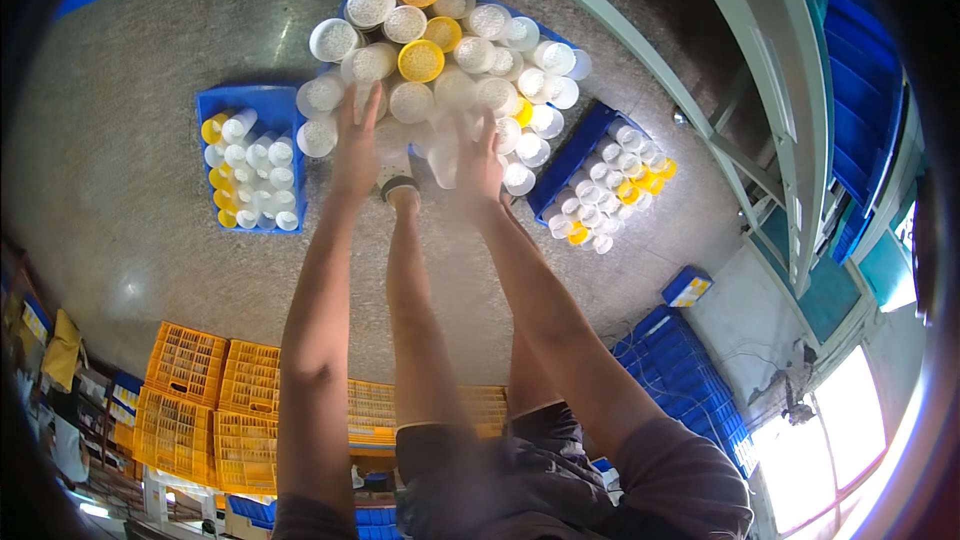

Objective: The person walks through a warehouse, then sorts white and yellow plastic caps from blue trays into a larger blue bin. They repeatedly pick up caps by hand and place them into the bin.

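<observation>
My left hand (pixel 357 145) reaches forward among tall, tapered plastic cups, white and translucent. Its thumb and fingers close around the lower part of a white cup (pixel 370 62). A little to the right, my right hand (pixel 480 162) has its fingers around a translucent cup (pixel 455 88), whose outline is blurred. Another pale cup (pixel 443 155) leans beside that hand, partly hidden. Both hands are at the near side of a dense cluster of cups with speckled round ends. Several are yellow, such as the yellow cup (pixel 421 61). Blue edges show beneath the cluster.
A blue crate (pixel 203 110) of white and yellow cups stands on the floor at left; another blue crate (pixel 548 190) of cups sits tilted at right. Yellow crates (pixel 180 365) and stacked blue crates (pixel 685 380) are behind me. A curved pale metal frame (pixel 760 30) rises at right.
</observation>
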A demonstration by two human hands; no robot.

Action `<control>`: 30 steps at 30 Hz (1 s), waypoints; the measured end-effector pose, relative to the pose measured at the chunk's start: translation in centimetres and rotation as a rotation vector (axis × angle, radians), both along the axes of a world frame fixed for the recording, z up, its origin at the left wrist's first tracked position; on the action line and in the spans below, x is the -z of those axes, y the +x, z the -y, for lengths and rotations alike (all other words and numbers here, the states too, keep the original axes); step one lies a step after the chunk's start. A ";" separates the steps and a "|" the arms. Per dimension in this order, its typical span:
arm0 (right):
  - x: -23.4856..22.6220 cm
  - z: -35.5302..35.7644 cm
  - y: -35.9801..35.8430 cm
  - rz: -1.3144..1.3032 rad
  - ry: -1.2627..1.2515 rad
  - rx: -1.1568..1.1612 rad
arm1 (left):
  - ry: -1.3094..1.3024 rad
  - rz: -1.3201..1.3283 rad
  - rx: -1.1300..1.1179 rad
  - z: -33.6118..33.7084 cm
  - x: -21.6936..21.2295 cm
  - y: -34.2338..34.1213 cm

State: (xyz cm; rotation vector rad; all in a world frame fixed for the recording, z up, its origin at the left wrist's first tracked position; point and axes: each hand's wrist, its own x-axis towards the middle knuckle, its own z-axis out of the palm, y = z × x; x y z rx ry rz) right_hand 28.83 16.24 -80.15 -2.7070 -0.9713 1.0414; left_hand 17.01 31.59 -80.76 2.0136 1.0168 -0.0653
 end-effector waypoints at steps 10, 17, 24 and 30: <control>2.0 0.1 -1.1 -0.100 0.064 -0.004 | -0.008 0.035 -0.021 1.0 0.1 1.2; 2.2 -1.7 -3.1 -0.068 -0.043 0.033 | -0.009 0.030 -0.024 0.9 0.0 1.2; 2.8 -1.3 -1.9 0.064 0.071 0.017 | 0.009 -0.009 0.011 0.7 -0.6 0.9; 1.8 -0.5 -1.3 -0.013 0.083 0.053 | -0.003 0.021 -0.001 0.6 -2.8 0.7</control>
